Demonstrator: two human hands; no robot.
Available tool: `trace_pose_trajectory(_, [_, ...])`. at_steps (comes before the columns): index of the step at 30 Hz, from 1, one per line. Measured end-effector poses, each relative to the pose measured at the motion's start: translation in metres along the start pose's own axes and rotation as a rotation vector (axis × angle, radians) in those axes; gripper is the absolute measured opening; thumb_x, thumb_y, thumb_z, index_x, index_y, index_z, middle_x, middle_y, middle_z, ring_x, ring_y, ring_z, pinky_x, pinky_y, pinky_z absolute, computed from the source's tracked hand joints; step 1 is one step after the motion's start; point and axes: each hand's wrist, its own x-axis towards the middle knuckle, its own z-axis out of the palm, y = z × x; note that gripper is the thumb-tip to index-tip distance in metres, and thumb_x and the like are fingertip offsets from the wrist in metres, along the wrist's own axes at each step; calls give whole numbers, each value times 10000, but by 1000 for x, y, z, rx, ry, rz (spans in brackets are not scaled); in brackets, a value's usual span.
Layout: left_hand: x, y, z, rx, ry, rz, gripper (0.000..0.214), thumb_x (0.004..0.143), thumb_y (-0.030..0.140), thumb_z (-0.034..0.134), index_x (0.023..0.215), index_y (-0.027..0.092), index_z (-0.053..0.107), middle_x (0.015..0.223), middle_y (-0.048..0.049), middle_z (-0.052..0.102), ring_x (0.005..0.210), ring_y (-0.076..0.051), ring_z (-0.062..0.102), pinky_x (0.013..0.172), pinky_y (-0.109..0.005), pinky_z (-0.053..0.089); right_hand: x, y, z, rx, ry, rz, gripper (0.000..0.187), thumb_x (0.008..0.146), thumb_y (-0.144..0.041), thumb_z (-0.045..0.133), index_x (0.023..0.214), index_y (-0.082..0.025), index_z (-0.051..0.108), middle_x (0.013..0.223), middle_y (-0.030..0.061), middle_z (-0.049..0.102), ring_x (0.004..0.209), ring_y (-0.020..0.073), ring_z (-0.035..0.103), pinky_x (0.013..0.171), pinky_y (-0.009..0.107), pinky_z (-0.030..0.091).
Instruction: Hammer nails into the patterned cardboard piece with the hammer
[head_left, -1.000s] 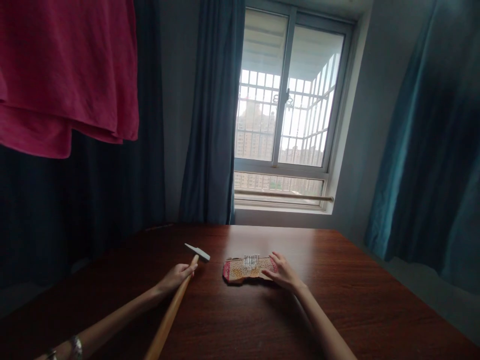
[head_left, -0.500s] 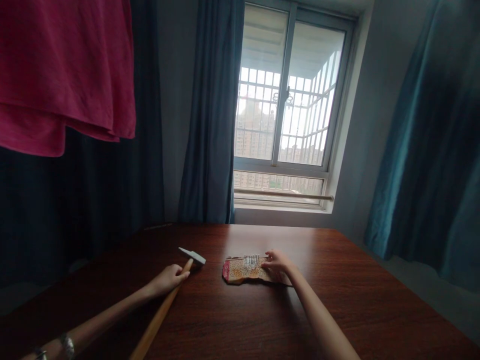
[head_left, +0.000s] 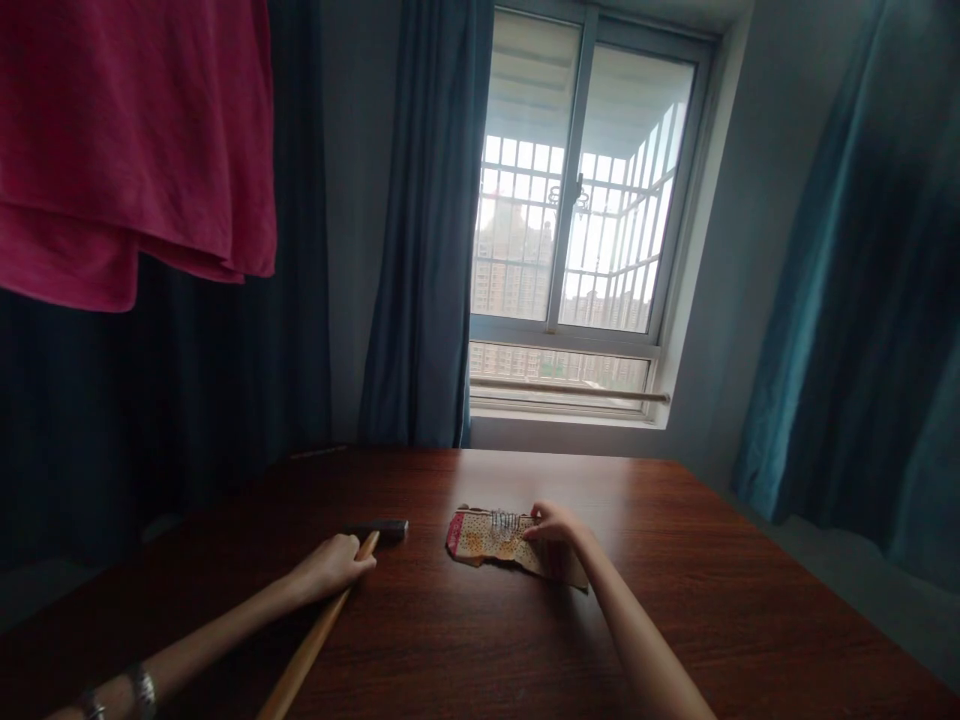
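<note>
My left hand is wrapped round the wooden handle of a hammer, just below its metal head, which lies on the dark wooden table. To its right lies a speckled block with red edges, with a row of nails standing in its top. My right hand rests on the block's right part, fingers curled at the nails. What they pinch, if anything, is too small to make out.
A window with a barred balcony is straight ahead, with blue curtains on both sides. A red cloth hangs at the upper left. A thin stick-like object lies at the table's far left edge.
The hammer head has come down from a raised tilt to rest on the table. My right hand has slid from the block's right end onto its top by the nails.
</note>
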Motion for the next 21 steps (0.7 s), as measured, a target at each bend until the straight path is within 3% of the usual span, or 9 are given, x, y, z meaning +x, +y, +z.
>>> trace_pose_trajectory(7, [2,-3,1,141,-53,63,403,710,490,435,707,130,616,797,-145,666,749,-290,629,643,-317,410,-11,3,10,59,85,-46,379,624,-417,670,955,-245,605,927,9,671,872,206,592,725,282,387])
trace_pose_trajectory(11, [-4,5,-9,203,-64,42,419,716,483,442,783,124,647,872,-172,666,823,-318,623,696,-358,424,-26,-3,8,90,176,-110,350,679,-378,629,1002,-255,575,929,-1,674,887,191,588,769,281,368])
trace_pose_trajectory(16, [-6,43,-28,312,72,118,391,747,470,437,778,137,639,873,-170,652,862,-313,604,755,-389,405,-43,-11,3,113,257,-164,326,707,-351,601,1017,-254,571,955,22,672,928,195,576,832,290,338])
trace_pose_trajectory(19, [1,73,-24,111,125,258,352,762,480,435,819,167,588,843,-99,640,789,-242,601,729,-338,412,-47,-12,3,124,287,-177,323,706,-344,597,1015,-252,577,977,29,669,947,200,568,876,310,313])
trace_pose_trajectory(21, [10,92,-11,-139,52,354,321,743,458,479,871,173,555,839,-63,632,769,-198,588,714,-287,419,-47,-12,4,160,303,-184,315,702,-341,594,1004,-251,585,973,26,670,935,199,570,883,314,311])
